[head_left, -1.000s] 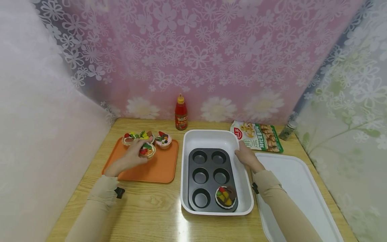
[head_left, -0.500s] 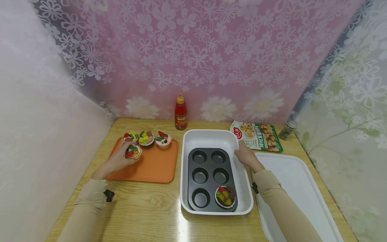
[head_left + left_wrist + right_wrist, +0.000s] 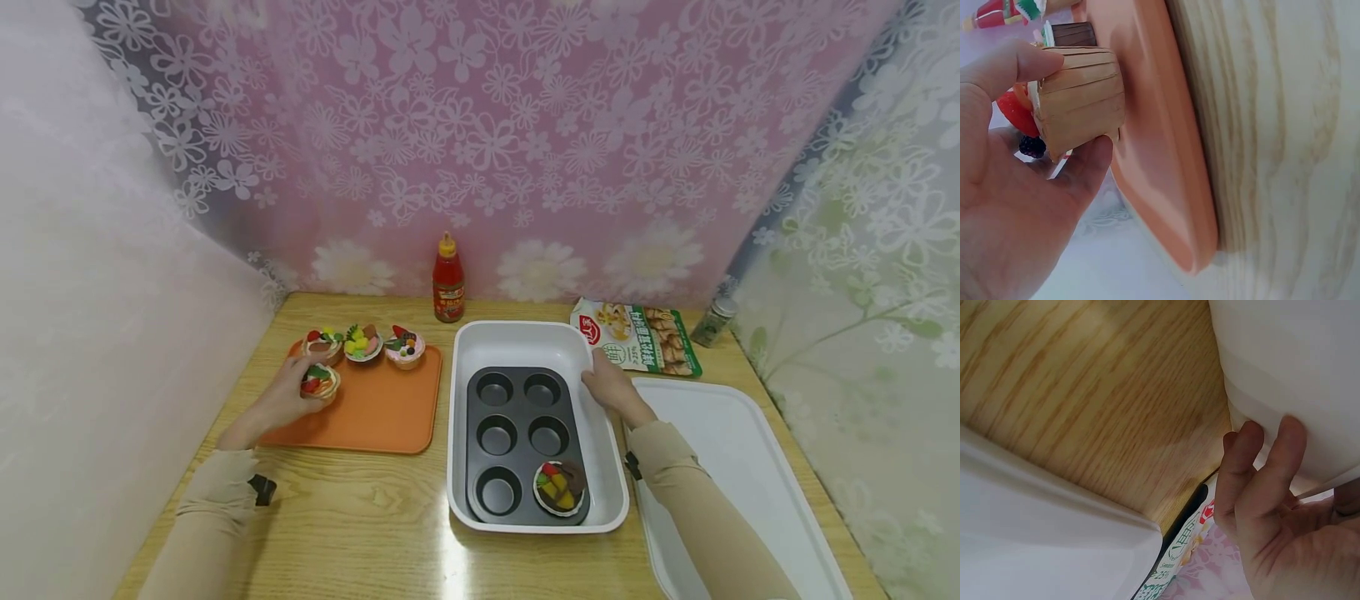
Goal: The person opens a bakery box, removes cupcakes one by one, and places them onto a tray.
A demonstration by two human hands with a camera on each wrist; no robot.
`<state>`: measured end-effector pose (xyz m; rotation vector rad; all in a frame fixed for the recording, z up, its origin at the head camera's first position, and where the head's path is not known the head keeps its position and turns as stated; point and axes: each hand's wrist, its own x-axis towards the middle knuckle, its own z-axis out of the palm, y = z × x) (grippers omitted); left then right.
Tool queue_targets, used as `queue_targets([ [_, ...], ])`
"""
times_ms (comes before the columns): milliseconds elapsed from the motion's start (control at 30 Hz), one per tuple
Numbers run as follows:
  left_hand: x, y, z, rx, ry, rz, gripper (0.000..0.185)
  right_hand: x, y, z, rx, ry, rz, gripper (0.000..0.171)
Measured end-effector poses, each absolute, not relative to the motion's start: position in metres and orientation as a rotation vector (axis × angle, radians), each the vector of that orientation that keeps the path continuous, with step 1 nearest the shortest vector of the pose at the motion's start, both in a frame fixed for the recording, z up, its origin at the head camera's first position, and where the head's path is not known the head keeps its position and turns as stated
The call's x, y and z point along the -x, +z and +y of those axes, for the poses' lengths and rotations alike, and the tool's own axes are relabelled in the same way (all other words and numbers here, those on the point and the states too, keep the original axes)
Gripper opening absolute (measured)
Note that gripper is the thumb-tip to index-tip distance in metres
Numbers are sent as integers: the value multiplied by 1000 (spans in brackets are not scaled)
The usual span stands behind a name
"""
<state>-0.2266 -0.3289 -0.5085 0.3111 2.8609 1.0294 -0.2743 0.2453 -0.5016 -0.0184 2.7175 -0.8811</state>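
Note:
My left hand holds a fruit-topped cupcake at the left side of the orange tray. In the left wrist view, thumb and fingers pinch the tan pleated cup, which is tipped sideways there, close over the tray. Three more cupcakes, including a pink one, stand along the tray's back edge. With my right hand I grip the right wall of a white deep dish; the fingers press its outside. Inside lies a dark muffin tin, a chocolate-and-fruit cupcake in its front right cup.
A red sauce bottle stands behind the dish. At the back right lie a green-and-white food packet and a small spice jar. A white tray rests under my right forearm. A patterned curtain closes off the back.
Still holding the cupcake, my left hand has moved left across the orange tray, uncovering the cupcakes behind it. My right hand and the dish stay in place.

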Motion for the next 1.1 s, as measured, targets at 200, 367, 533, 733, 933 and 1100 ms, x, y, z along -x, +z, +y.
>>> queue_targets([
  [200, 225, -513, -330, -279, 1017, 2847, 77, 274, -502, 245, 26, -887, 2725, 61],
  [367, 225, -516, -333, -256, 1057, 2804, 78, 274, -503, 246, 30, -891, 2726, 60],
  [533, 225, -517, -334, -257, 1053, 2779, 81, 274, -504, 247, 26, -904, 2722, 59],
  [733, 221, -507, -332, -364, 1105, 2807, 86, 272, -500, 245, 20, -908, 2717, 60],
  [933, 222, -482, -326, -357, 1235, 2813, 86, 272, -497, 245, 21, -900, 2717, 58],
  [1100, 229, -463, -307, -362, 1268, 2835, 94, 271, -499, 244, 8, -901, 2706, 61],
])
